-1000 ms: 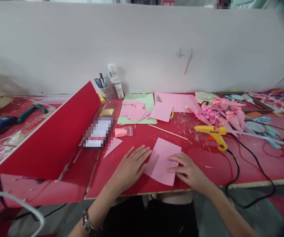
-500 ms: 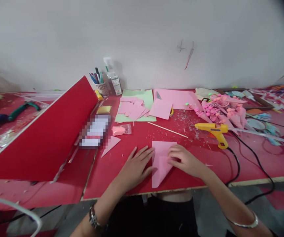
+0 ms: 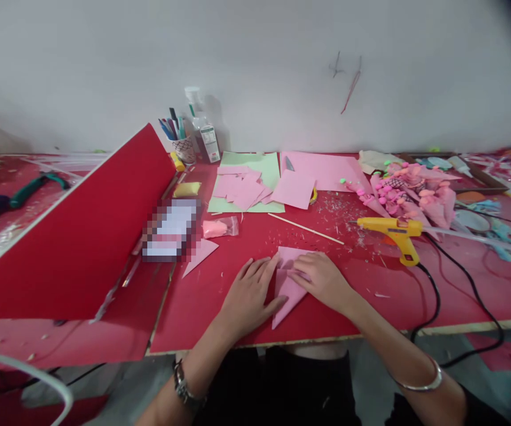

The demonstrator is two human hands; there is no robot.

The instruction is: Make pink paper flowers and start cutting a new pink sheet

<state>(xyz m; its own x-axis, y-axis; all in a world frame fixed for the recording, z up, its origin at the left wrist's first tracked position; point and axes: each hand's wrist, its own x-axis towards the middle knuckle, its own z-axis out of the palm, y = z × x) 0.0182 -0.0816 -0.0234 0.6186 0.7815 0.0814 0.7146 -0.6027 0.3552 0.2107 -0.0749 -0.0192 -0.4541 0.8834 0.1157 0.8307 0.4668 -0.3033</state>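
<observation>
A sheet of pink paper [image 3: 284,289], partly folded and narrowing to a point towards me, lies on the red tabletop. My left hand [image 3: 247,297] rests at its left edge, fingers stretched out, with the index fingertip and thumb touching the paper. From the right, my right hand [image 3: 325,281] has its fingers closed on the folded flap, laying it over towards the left. The fingertips cover part of the flap. A small pink triangular piece [image 3: 201,256] of paper lies left of my left hand.
A yellow glue gun [image 3: 393,231] with its black cable lies right, near pink paper cones [image 3: 437,204]. A thin stick [image 3: 306,228] and cut pink squares [image 3: 244,189] lie beyond my hands. A red board [image 3: 82,236] leans at left beside a pixelated rectangular object [image 3: 171,231].
My right hand has moved left across the sheet, carrying the flap further over, and the paper is now narrower at its near end. My left hand stays at the left edge.
</observation>
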